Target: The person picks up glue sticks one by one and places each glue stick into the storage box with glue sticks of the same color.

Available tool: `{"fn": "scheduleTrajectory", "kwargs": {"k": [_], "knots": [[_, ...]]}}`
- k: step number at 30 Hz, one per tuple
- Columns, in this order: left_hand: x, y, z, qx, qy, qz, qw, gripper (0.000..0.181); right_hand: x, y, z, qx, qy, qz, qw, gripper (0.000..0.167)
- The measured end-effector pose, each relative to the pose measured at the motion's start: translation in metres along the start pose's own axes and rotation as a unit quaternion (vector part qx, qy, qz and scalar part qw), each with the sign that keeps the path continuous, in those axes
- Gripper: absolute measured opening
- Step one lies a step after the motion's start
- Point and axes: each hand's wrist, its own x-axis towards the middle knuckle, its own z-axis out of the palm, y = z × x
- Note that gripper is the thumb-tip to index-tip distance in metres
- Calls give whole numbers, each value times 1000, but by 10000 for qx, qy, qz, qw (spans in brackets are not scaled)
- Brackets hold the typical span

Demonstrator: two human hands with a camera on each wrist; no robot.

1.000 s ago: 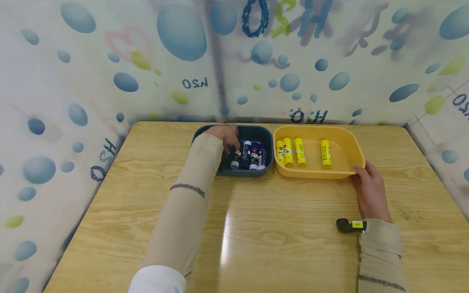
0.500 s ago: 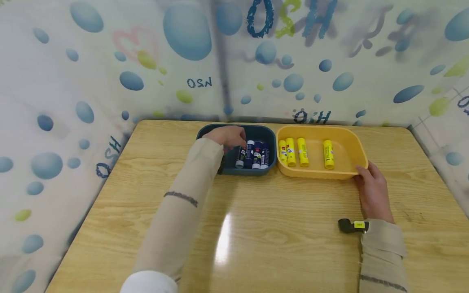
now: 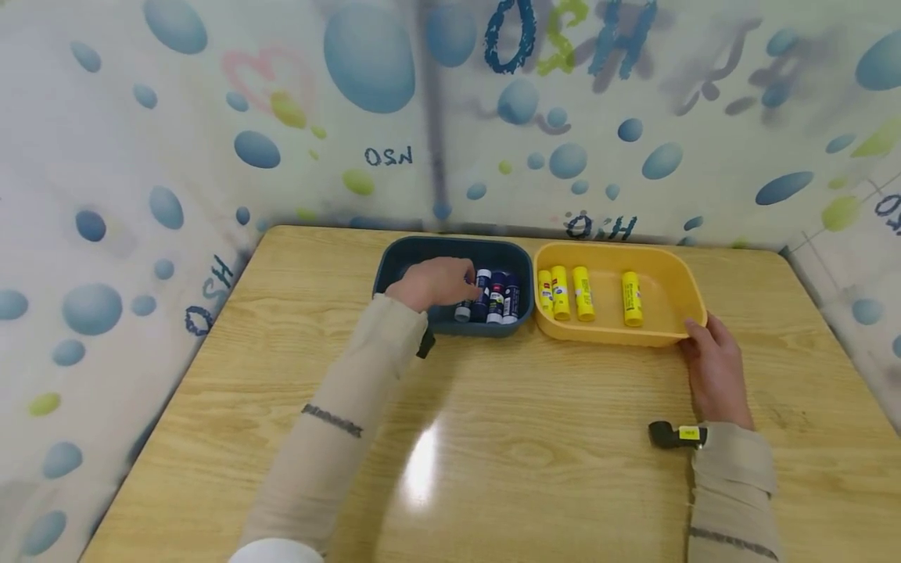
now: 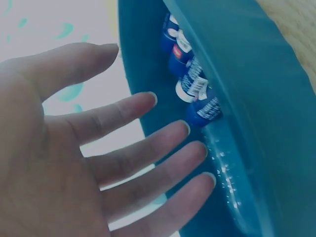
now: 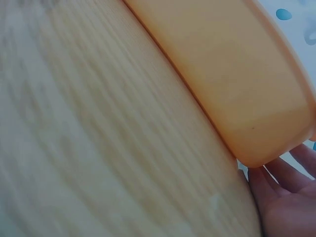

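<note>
My left hand point(image 3: 435, 283) hovers over the left part of a dark blue plastic basket point(image 3: 486, 331). Spread, relaxed fingers with nothing between them show in the left wrist view. Several dark blue glue sticks point(image 3: 496, 301) lie side by side in the basket's right part, just beyond the fingertips; the hand partly covers the leftmost. A yellow plastic basket point(image 3: 612, 336) stands right beside the blue one. Inside it lie several yellow glue sticks point(image 3: 583, 295), mostly at its left end. My right hand point(image 3: 718, 374) holds its front right corner, thumb on the rim and fingers outside.
Both baskets stand at the back of a wooden table point(image 3: 549, 453), close to the patterned wall point(image 3: 464, 133). Another wall rises on the left. A small black device point(image 3: 676, 435) sits at the right wrist.
My left hand has drawn slightly back towards me, and its fingers have lifted off the dark blue glue sticks. The right hand keeps its hold on the yellow basket. The head view has shifted slightly.
</note>
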Motion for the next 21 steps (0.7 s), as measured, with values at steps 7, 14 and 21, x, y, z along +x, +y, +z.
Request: {"fn": "scheduleTrajectory", "kwargs": {"k": [7, 14, 21], "knots": [[-12, 7, 3, -64, 581, -96, 9982, 55, -3, -2, -4, 522, -86, -59, 9986, 60], [-14, 11, 9, -120, 957, -231, 9951, 66, -18, -42, 4, -2977, 591, -330, 9522, 58], [-9, 1, 18, 137, 1220, -399, 9916, 68, -9, -76, 55, -6118, -846, -1171, 7777, 73]]}}
